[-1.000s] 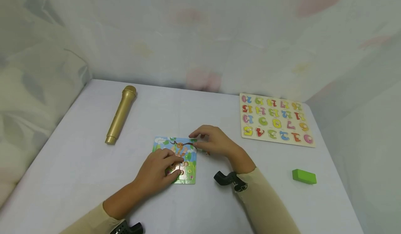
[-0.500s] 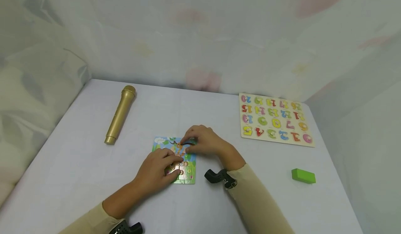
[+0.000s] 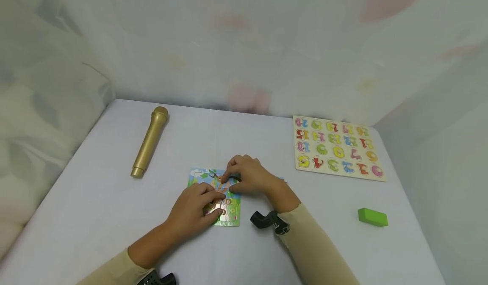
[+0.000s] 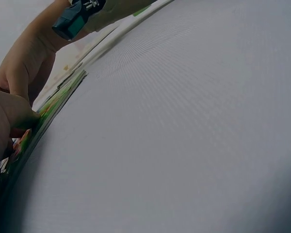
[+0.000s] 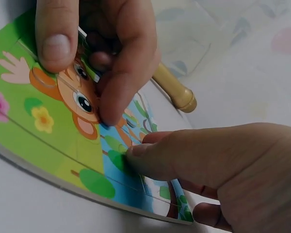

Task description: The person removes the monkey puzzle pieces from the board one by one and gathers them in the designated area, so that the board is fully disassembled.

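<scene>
A monkey jigsaw puzzle in a flat tray lies on the white table. My left hand rests on its left side, with thumb and fingertips touching the picture. My right hand is over the puzzle's upper right part, thumb and index fingertips on the surface. In the right wrist view, the right thumb presses beside a printed green leaf, and no loose piece shows between thumb and finger. The left wrist view catches the puzzle edge-on, with both hands over it. Part of the picture is hidden beneath the hands.
A gold microphone lies at the back left. At the back right is a number board, upside down to me. A green block sits at the right. Behind my right wrist, a small bluish edge peeks out, mostly hidden.
My right hand has moved left, from the puzzle's right edge onto its upper right part. The left hand keeps its place on the puzzle. The head view has shifted slightly.
</scene>
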Available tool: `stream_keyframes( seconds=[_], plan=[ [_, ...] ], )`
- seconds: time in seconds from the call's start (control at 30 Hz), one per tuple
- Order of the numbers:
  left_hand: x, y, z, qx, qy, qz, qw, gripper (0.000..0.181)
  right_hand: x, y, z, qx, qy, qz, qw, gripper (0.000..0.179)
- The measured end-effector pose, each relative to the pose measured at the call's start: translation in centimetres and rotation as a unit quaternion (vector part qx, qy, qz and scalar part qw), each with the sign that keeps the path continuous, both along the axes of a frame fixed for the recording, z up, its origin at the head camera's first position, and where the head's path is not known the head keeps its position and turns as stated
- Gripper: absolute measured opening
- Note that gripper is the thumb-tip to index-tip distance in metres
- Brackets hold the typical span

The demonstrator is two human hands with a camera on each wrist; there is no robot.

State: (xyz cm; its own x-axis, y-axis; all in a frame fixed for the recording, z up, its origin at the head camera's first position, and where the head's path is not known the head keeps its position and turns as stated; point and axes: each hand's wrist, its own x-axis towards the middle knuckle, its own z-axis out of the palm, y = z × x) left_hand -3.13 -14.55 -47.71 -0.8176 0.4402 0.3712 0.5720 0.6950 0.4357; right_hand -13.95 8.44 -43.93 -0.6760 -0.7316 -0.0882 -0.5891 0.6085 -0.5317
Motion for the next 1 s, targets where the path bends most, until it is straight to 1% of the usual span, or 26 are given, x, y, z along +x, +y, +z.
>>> stream_keyframes(
  seconds=[0.2, 0.3, 0.57, 0.9, 1.0],
  plan=[
    [0.2, 0.1, 0.2, 0.0, -0.001, 0.009, 1.0, 0.027, 0.5, -0.3, 0.2, -0.005, 0.001, -0.004, 1.0, 0.023],
    [0.2, 0.0, 0.1, -0.003, -0.001, 0.011, 0.9999, 0.028, 0.6, -0.6, 0.2, 0.001, 0.004, -0.007, 1.0, 0.022],
    [0.1, 0.1, 0.0, 0.003, -0.003, 0.009, 1.0, 0.028, 0.7, -1.0, 0.1, 0.016, 0.018, -0.015, 0.9996, 0.025],
    [0.0, 0.3, 0.0, 0.011, -0.004, 0.007, 0.9999, 0.029, 1.0, -0.9, 0.1, 0.004, 0.011, -0.026, 0.9996, 0.023],
    [0.0, 0.4, 0.0, 0.012, -0.004, 0.007, 0.9999, 0.029, 1.1, -0.8, 0.2, -0.003, 0.003, -0.025, 0.9997, 0.021]
  ],
)
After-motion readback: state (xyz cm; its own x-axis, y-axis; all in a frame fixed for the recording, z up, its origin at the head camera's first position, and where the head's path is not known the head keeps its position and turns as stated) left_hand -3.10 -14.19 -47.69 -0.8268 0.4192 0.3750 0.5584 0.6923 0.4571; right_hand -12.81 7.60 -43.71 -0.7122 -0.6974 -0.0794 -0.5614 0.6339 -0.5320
